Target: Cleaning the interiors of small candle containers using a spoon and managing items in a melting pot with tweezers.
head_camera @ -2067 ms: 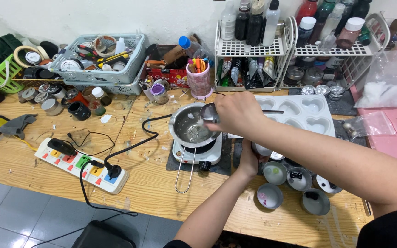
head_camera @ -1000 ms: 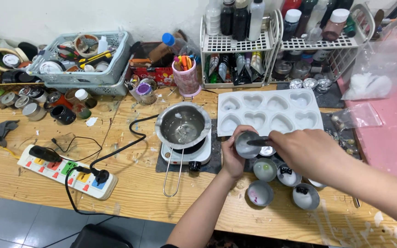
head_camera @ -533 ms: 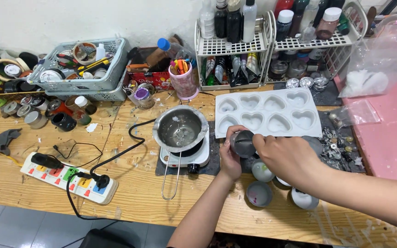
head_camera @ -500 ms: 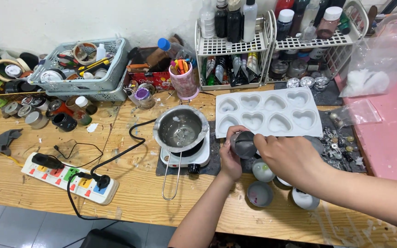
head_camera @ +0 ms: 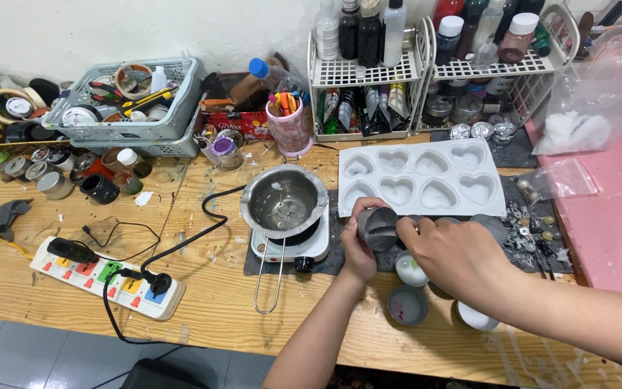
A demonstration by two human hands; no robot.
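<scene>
My left hand (head_camera: 360, 248) grips a small grey metal cup (head_camera: 379, 227) from the left, just in front of the white heart-shaped mould (head_camera: 420, 177). My right hand (head_camera: 462, 261) comes in from the right, and its fingertips are closed on the cup's right side. Anything thin they may hold is hidden. To the left, a metal pot (head_camera: 284, 202) with a long wire handle sits on a small white hot plate (head_camera: 291, 246). Below my hands stand three small cups: a white one (head_camera: 410, 271), a grey one (head_camera: 406, 305) and another white one (head_camera: 478, 318).
A power strip (head_camera: 106, 277) with a black cable lies front left. Grey baskets (head_camera: 127, 108) of tools and several small tins stand back left. Two white wire racks (head_camera: 433, 68) of bottles line the back. A pink mat (head_camera: 613, 209) and a plastic bag (head_camera: 592, 94) are at the right.
My right hand left the pot and came down to the small cup that my left hand holds. Over the last half second both hands have stayed at the cup.
</scene>
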